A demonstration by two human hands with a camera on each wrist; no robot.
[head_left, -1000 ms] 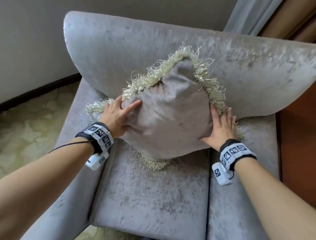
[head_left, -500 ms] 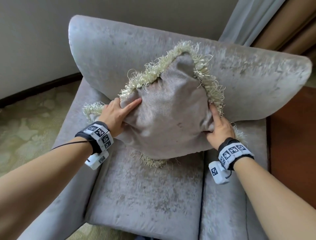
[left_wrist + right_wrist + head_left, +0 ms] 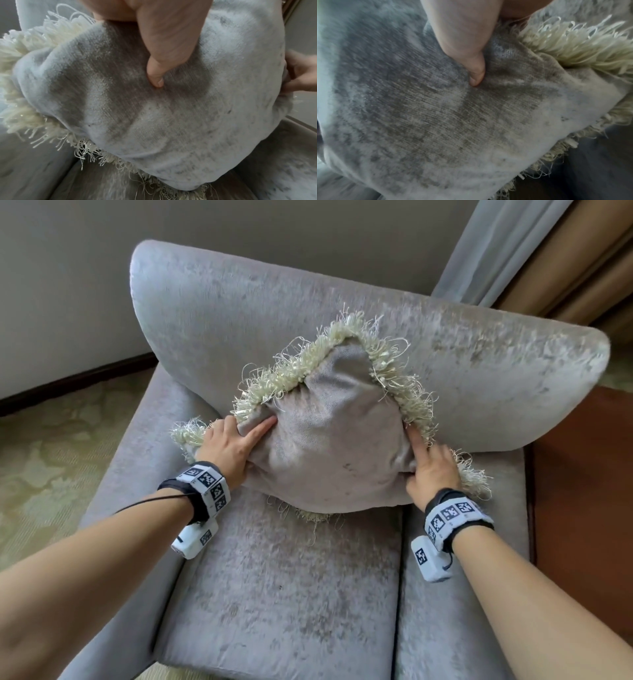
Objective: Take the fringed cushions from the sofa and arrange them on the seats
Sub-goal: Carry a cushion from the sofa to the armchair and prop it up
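A grey velvet cushion [image 3: 337, 436] with a cream fringe stands on one corner on the armchair seat [image 3: 274, 594], leaning against the backrest [image 3: 462, 371]. My left hand [image 3: 236, 440] grips its left corner, thumb pressed into the front face and fingers hidden behind. My right hand [image 3: 428, 463] grips the right corner the same way. The left wrist view shows the thumb [image 3: 157, 75] dug into the cushion [image 3: 154, 115]. In the right wrist view the thumb [image 3: 475, 73] dents the cushion [image 3: 453, 121] beside the fringe [image 3: 582, 51].
The grey armchair has an armrest on each side [image 3: 120, 491]. Patterned carpet [image 3: 41, 446] lies at left, a brown wooden surface [image 3: 582, 491] at right. A wall with dark skirting and curtains [image 3: 513, 244] stand behind the chair.
My right hand went from lying flat on the cushion's right side to gripping it. The left hand keeps its hold and the cushion stays on its corner. The view pulled back a little.
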